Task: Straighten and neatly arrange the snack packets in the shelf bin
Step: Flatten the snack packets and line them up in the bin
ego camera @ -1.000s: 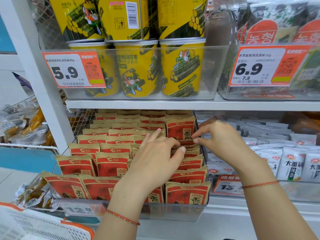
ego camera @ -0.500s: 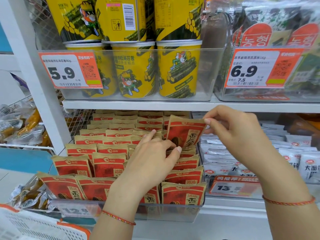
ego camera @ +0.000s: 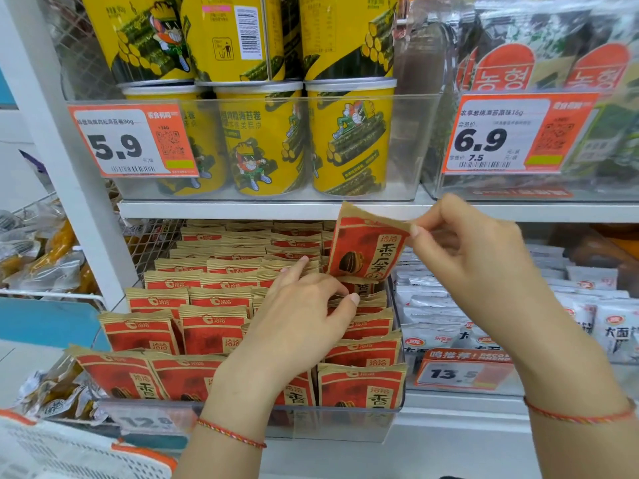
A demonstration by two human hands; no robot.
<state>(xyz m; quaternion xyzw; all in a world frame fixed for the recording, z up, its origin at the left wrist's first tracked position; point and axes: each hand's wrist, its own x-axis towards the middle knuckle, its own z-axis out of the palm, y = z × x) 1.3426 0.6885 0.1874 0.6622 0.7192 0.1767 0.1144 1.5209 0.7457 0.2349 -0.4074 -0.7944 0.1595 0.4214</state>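
Observation:
A clear plastic bin (ego camera: 332, 423) on the lower shelf holds several rows of red-and-tan snack packets (ego camera: 211, 326) standing upright. My right hand (ego camera: 463, 257) pinches the top corner of one red packet (ego camera: 366, 248) and holds it up above the right-hand row, tilted. My left hand (ego camera: 301, 316) rests among the packets in the middle of the bin, fingers curled, thumb and fingertips touching the tops of the packets in the right row below the lifted one. Whether it pinches a packet is not plain.
Yellow canisters (ego camera: 349, 140) fill a clear bin on the shelf above, with price tags 5.9 (ego camera: 131, 140) and 6.9 (ego camera: 511, 136). White packets (ego camera: 587, 316) sit in the bin to the right. A wire basket of bagged snacks (ego camera: 38, 257) hangs at left; a white basket (ego camera: 69, 451) is below.
My right hand has drawn one packet out of the right row and raised it well above the bin. My left hand has stayed among the packets.

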